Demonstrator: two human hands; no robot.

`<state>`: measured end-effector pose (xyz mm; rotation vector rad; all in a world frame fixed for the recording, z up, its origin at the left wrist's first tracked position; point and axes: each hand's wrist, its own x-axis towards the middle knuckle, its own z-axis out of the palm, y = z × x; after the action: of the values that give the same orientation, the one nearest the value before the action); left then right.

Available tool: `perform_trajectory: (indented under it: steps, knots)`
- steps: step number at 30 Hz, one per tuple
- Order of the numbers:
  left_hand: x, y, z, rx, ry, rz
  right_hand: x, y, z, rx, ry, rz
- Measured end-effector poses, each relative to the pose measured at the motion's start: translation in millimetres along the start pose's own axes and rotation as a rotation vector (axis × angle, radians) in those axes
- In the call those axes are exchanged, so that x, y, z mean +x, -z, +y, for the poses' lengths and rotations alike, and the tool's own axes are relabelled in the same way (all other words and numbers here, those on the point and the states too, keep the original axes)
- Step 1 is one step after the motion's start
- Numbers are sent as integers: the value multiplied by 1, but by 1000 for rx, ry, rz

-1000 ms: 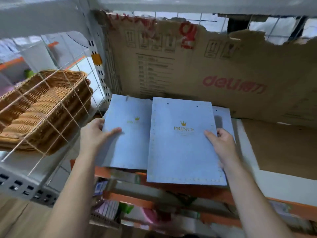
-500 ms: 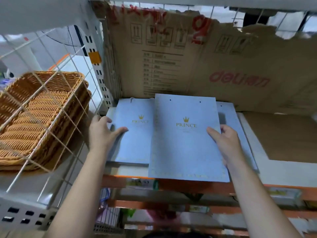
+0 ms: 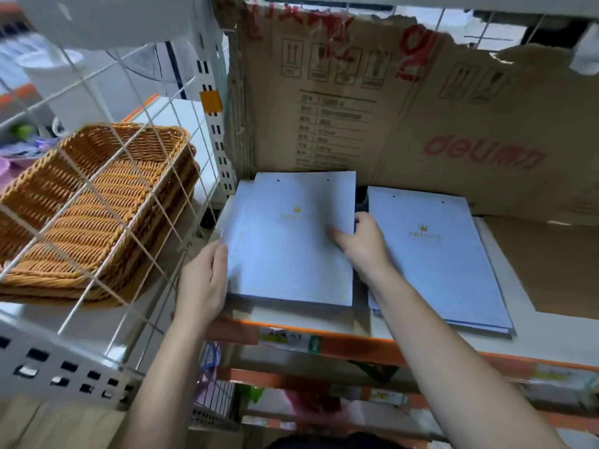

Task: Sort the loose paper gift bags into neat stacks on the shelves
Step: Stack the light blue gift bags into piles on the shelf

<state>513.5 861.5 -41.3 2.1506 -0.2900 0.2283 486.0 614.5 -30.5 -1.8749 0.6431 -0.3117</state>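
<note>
You're squaring the left stack (image 3: 291, 247) at the left end of the shelf (image 3: 534, 348) — left hand (image 3: 204, 280) and right hand (image 3: 363, 244) grip its sides. Next, align it with the right stack (image 3: 434, 254).

1. The gold lettering on the left stack (image 3: 291, 254) is smeared. Only the crown reads, and there's no telling how many bags are in it.
2. The left hand (image 3: 204, 280) grips that stack's left edge, fingers out of sight. The right hand (image 3: 363, 244) shows just a thumb on top.
3. The right forearm covers the near-left corner of the right stack (image 3: 447, 260).
4. The spec table on the cardboard box (image 3: 421, 118) is too fuzzy to read, and the box runs off the right edge.
5. The lower-shelf clutter (image 3: 311, 406) is pure blur.
</note>
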Motion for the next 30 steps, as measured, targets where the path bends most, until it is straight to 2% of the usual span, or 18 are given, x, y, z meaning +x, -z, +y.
perform_trajectory:
  steps: [3,5,7,10,20,24,30]
  knots:
    - [-4,0,-4,-37,-19,10,5,-1,-1,-251,26,27]
    - [-6,-1,-5,-44,-22,20,6,0,1,-312,44,32]
    - [-7,-2,-7,-42,-8,30,3,1,-1,-241,88,18]
    - [-5,-3,-14,-30,6,29,-1,3,1,-9,131,9]
    - [-5,-3,-9,-111,12,41,-9,10,1,247,203,220]
    - [-6,-3,-5,-166,43,20,-1,17,-7,261,224,211]
    - [-1,-3,-16,-273,100,-1,11,4,1,118,92,88]
